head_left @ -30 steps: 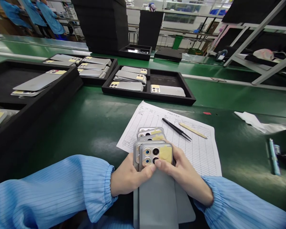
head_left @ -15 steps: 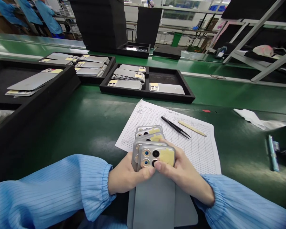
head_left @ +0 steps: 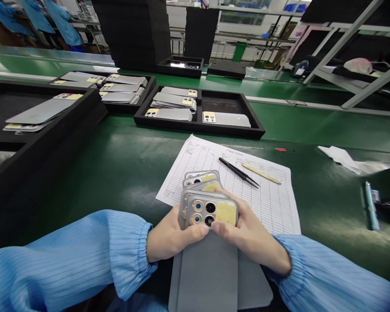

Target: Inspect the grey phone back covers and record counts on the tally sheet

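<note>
Several grey phone back covers (head_left: 209,268) are fanned in a stack at the near edge of the bench. The top one has a camera block with round lens rings and a square of yellow film. My left hand (head_left: 178,236) grips the stack from the left, its thumb lying just below the lens rings. From the right, my right hand (head_left: 247,229) closes round the same covers, thumb tip beside the lower dark lens. The fingers of both hands are mostly hidden behind the covers.
Under the stack's far end lies a printed form (head_left: 201,151) with black tweezers (head_left: 238,172) and a yellowish stick (head_left: 261,173). A black divided tray (head_left: 199,125) of covers stands beyond; another tray (head_left: 94,112) is at left. A blue pen (head_left: 372,206) lies right.
Both hands keep their hold on the stack. The top cover has shifted very slightly left, and my left thumb has slid a little left. The whole view has moved slightly.
</note>
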Demonstrator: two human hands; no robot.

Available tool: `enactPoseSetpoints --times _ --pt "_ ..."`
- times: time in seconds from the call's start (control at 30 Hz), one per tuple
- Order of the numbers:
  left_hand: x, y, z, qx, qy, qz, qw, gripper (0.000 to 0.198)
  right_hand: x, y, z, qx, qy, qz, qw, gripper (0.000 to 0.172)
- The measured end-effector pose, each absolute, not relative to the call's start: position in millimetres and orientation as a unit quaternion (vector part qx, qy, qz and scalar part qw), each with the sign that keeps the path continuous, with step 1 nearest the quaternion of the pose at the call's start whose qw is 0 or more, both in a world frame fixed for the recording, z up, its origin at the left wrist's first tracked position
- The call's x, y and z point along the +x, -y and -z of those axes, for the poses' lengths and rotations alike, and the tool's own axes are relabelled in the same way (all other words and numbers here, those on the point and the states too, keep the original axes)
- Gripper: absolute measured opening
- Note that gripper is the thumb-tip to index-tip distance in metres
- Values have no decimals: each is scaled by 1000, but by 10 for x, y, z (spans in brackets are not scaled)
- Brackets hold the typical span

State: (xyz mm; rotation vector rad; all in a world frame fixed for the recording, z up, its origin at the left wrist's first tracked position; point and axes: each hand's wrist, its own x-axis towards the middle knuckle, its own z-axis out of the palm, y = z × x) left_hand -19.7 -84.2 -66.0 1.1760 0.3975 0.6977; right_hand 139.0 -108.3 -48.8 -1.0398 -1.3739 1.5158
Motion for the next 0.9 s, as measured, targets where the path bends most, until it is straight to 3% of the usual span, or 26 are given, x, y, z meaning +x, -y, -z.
enactPoseSetpoints --times 0.7,0.9 --pt "-205 846 710 488 -195 -315 791 38 1383 1061 488 -440 558 -578 401 36" --pt "-212 835 669 542 -193 -323 751 37 1392 1073 524 -429 569 -571 407 36"
